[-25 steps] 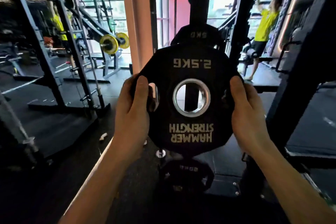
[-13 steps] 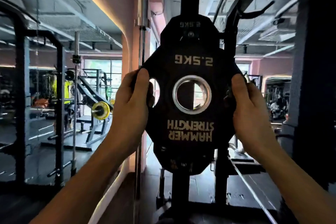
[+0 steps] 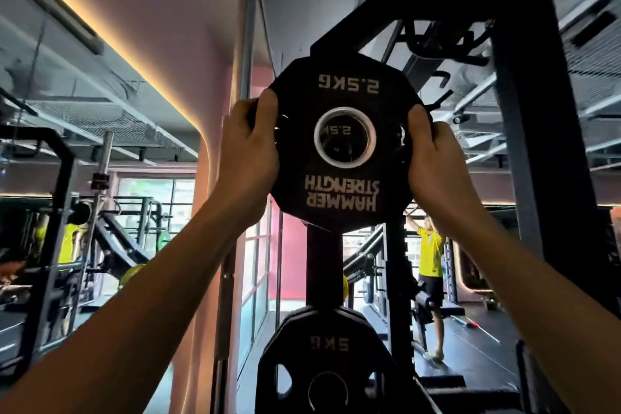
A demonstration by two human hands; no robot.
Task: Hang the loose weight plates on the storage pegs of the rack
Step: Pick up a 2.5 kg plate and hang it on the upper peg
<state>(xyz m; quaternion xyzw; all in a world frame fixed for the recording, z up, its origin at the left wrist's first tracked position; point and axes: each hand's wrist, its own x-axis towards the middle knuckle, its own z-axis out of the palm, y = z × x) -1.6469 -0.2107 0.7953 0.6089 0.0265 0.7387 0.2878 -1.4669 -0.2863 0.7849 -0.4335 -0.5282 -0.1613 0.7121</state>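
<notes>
I hold a black 2.5 kg weight plate upside down at head height, in front of the black rack upright. My left hand grips its left edge and my right hand grips its right edge. Through its steel-ringed centre hole I see another 2.5 kg plate that hangs on the rack behind it. The peg itself is hidden. Lower on the same upright hangs a black 5 kg plate.
A steel barbell stands upright just left of the rack. A thick black rack post rises at the right. A person in a yellow shirt stands behind the rack. Other racks and a yellow-plated bar fill the left.
I have raised the 2.5 kg plate from waist height up the rack, past the 5 kg plate. Its hole now lines up with the upper hung plate.
</notes>
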